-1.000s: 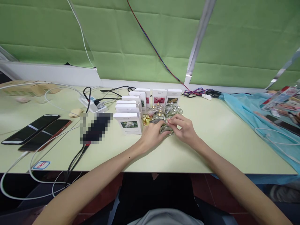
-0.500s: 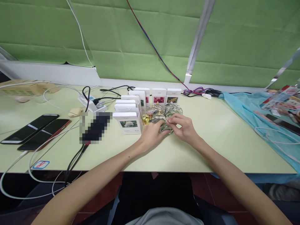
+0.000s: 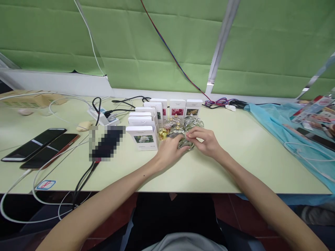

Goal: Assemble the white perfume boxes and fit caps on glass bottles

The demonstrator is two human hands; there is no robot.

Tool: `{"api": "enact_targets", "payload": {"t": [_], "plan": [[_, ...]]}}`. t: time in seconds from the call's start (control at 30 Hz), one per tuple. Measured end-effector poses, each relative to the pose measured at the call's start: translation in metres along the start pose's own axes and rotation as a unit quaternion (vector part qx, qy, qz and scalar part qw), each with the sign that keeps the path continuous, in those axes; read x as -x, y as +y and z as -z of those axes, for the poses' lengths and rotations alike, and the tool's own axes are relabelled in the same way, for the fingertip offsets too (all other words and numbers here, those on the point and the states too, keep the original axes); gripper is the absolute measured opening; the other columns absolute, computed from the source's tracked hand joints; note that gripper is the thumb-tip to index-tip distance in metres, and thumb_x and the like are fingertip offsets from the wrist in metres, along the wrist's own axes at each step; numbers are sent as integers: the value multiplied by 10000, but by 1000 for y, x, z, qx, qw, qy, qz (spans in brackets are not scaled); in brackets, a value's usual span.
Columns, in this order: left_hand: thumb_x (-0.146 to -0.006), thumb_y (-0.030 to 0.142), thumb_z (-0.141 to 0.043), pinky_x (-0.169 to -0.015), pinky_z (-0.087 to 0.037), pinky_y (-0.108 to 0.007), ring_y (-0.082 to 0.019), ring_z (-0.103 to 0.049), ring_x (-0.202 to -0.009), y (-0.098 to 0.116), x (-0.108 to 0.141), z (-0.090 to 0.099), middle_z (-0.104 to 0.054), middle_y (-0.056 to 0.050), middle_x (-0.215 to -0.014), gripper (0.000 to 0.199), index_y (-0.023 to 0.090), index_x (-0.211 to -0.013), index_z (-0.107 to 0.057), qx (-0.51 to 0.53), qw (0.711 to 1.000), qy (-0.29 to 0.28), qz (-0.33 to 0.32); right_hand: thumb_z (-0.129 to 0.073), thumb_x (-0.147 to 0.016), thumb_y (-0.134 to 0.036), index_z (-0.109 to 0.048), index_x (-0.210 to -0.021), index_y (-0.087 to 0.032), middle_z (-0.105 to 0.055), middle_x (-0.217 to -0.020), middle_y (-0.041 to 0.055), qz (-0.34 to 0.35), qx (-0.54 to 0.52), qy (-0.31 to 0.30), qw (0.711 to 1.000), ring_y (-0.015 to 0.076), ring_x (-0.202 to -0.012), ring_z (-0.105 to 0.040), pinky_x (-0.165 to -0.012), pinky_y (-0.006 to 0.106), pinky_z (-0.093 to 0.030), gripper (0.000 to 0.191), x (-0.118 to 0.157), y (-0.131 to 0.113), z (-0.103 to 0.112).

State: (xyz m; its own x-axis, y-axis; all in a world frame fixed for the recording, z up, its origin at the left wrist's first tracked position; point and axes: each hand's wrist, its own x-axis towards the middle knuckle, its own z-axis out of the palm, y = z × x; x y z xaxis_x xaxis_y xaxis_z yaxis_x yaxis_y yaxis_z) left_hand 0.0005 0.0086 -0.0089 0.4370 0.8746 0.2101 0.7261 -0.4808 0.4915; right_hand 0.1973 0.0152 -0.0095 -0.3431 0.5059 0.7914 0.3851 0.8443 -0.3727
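Pale-green tabletop: left hand holds clear rounded glass bottle, keep steady; right hand pinched narrow at top (contents hidden).

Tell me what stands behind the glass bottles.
Behind the glass bottles stand a white box with pink picture, another box with yellowish picture. Their lower parts are covered.

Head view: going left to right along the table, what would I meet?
Two phones, power strip, front white box, left hand, right hand, blue sheet.
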Motion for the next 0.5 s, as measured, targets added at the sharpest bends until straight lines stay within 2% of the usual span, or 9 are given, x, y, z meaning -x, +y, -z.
{"api": "enact_targets", "payload": {"t": [0.23, 0.5], "plan": [[-942, 470, -618, -630, -403, -298, -232, -639, -616, 1, 0, 0, -647, 10, -628, 353, 223, -1186, -683, 9, 1000, 2, -4, -596, -971, -157, -686, -835, -223, -704, -856, 64, -25, 58, 12, 998, 183, -781, -688, -690, 328, -573, 175, 4, -11, -6], [-918, 362, -606, -604, -385, -287, -222, -637, -624, -1, 0, -3, -665, -3, -665, 324, 206, -1192, -682, -6, 1000, 12, -7, -572, -960, -100, -656, -812, -204, -629, -801, 46, -38, 109, 60, 992, 163, -723, -648, -673, 300, -557, 200, 6, -24, -18]]}}
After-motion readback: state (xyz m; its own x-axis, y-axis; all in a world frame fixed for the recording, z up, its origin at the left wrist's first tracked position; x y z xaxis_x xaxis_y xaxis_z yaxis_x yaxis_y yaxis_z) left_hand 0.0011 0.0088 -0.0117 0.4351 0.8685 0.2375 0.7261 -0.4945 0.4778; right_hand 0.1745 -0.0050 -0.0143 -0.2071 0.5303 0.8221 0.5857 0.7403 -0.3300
